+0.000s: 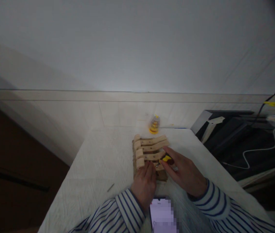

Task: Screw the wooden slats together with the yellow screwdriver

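A wooden piece [149, 149] made of several pale strips, with rounded blocks along its left side, lies on a darker rough wooden base [162, 175]. Small dark dots, like screw heads, show on the strips. My right hand [184, 168] is closed around a short yellow-and-dark screwdriver [167, 158], its metal tip pointing left and down at the nearest strip. My left hand [145, 183] has its fingers bunched and pressed on the left part of that strip, close to the tip. Its fingertips hide whatever lies under them.
A lit phone [163, 213] lies in front of me, below the wood. A small clear and yellow bottle [154, 125] stands behind the wood, near the wall. A thin metal rod [110, 187] rests at left on the white-covered table [91, 165]. Dark panels and a white cable [256, 150] are at right.
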`<state>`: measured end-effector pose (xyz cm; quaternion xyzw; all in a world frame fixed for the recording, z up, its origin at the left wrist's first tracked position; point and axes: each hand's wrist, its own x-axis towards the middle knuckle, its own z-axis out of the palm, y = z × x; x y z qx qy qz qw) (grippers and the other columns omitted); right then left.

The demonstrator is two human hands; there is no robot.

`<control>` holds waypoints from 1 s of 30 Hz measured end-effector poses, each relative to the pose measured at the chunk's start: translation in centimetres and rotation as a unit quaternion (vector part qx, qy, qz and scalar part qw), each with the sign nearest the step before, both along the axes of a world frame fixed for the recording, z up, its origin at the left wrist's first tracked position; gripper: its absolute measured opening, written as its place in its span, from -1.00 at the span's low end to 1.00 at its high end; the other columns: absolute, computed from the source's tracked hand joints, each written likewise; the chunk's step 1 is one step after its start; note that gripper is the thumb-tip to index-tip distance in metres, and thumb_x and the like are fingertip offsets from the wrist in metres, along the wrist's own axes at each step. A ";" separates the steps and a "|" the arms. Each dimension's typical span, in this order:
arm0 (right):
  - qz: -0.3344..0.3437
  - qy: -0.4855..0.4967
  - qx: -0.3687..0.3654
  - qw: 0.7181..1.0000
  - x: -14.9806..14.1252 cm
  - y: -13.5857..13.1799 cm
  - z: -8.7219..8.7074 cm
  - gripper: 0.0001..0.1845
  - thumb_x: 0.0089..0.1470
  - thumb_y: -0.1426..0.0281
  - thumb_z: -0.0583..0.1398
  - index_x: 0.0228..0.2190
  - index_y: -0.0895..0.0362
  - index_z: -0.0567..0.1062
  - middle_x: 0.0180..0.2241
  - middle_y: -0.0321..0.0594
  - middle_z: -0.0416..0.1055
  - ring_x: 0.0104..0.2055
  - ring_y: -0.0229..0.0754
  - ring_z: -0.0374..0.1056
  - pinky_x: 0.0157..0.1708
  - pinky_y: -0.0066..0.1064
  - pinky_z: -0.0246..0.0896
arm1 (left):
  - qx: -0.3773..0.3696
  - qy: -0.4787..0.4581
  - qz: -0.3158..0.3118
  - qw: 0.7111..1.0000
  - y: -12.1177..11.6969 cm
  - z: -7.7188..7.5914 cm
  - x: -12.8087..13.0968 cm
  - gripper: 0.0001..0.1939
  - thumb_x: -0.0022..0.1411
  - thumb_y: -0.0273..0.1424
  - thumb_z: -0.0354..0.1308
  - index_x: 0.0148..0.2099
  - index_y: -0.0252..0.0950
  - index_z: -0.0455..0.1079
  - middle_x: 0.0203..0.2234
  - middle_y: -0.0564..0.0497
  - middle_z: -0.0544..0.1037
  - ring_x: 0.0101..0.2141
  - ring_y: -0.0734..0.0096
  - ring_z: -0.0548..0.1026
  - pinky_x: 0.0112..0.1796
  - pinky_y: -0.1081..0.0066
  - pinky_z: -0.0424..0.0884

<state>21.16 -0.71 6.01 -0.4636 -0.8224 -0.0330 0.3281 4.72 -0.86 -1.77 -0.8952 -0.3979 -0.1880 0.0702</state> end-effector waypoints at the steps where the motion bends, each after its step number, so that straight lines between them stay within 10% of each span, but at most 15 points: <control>1: -0.005 -0.008 0.007 1.000 -0.1 0.0 0.0 -0.50 0.14 0.39 0.05 0.11 0.10 0.08 -0.30 -0.16 0.44 -0.37 -0.16 0.43 -0.37 -0.29 0.40 | 0.000 -0.004 -0.001 1.000 0.0 0.0 0.0 -0.67 0.24 -0.54 -0.04 0.05 -0.51 0.27 -0.01 -0.25 0.40 0.04 0.13 0.34 -0.08 0.23 0.39; 30: 0.029 -0.014 -0.009 0.999 -0.5 -0.1 0.1 -0.47 0.12 0.47 0.02 0.12 0.14 0.03 -0.14 -0.04 0.42 -0.24 -0.11 0.43 -0.31 -0.28 0.40 | 0.013 -0.017 -0.004 1.000 0.1 -0.1 0.1 -0.68 0.23 -0.56 -0.04 0.02 -0.52 0.31 -0.03 -0.23 0.42 0.00 0.12 0.38 -0.09 0.25 0.42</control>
